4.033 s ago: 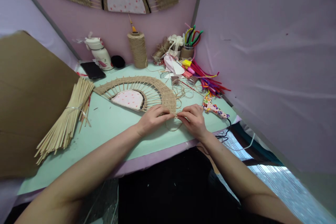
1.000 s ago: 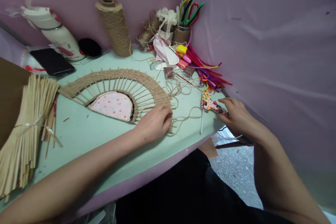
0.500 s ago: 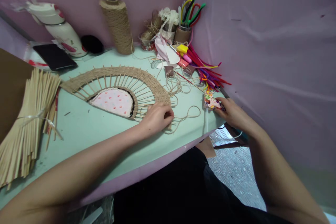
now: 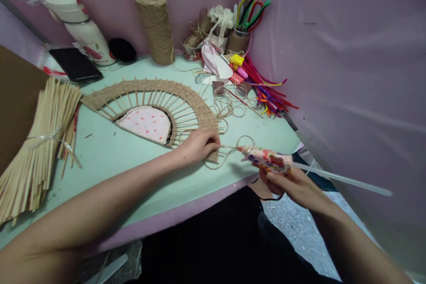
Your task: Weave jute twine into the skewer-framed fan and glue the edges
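Observation:
A half-round fan (image 4: 146, 85) of thin sticks woven with twine lies on the table, with a pink spotted fabric half-circle (image 4: 146, 124) at its centre. My left hand (image 4: 196, 144) rests on the fan's right end, thumb and forefinger pinched at the rim. Loose twine (image 4: 229, 156) runs from those fingers to the right and loops on the table. My right hand (image 4: 286, 182) grips a flower-patterned glue gun (image 4: 271, 161), its nozzle pointing left towards the twine, apart from my left hand. A long clear glue stick (image 4: 346, 179) juts from its back.
A tied bundle of sticks (image 4: 43, 146) lies at the left. Behind stand a phone (image 4: 76, 64), a bottle (image 4: 88, 37), a twine spool (image 4: 155, 29) and a can with scissors (image 4: 238, 40). Coloured pipe cleaners (image 4: 271, 93) lie by the right wall.
My right hand has lifted the glue gun from the table's right edge and swung it left, nozzle towards the fan. My left hand stays at the fan's right end.

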A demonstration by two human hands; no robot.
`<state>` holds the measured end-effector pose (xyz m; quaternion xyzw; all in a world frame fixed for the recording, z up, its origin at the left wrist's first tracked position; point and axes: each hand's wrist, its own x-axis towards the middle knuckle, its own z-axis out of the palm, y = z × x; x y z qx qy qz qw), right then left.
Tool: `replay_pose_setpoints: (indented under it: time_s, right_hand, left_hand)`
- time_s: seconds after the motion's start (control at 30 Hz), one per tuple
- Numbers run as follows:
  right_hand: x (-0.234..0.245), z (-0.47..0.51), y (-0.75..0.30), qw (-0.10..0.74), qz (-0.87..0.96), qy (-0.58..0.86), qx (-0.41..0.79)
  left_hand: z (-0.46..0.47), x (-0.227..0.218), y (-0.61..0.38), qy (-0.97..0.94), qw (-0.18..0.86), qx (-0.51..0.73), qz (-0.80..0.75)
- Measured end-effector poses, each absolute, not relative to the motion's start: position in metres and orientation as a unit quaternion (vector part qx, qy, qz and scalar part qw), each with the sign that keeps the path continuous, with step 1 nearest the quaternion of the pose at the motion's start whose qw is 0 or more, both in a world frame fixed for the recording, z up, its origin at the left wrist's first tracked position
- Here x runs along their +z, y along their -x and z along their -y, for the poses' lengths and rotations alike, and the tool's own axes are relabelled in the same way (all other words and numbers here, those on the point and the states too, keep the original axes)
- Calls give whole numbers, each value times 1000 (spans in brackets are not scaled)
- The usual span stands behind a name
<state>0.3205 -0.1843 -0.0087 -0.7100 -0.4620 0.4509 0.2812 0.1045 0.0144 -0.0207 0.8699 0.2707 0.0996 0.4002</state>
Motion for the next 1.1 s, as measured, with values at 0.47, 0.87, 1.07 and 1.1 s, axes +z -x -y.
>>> replay_pose_setpoints:
  time_s: [0.47, 0.87, 1.07, 1.1]
  right_hand:
    - [-8, 157, -285, 149, 497, 721, 460]
    - [0, 148, -282, 124, 526, 716, 442]
    - [2, 147, -282, 119, 537, 708, 442]
    - [1, 147, -282, 118, 538, 708, 442]
  left_hand:
    - [-18, -26, -103, -875, 398, 99, -256]
    - [-18, -24, -103, -868, 406, 93, -269]
    - [-17, -21, -102, -868, 408, 88, -268]
    - [-17, -21, -102, -869, 408, 87, -266]
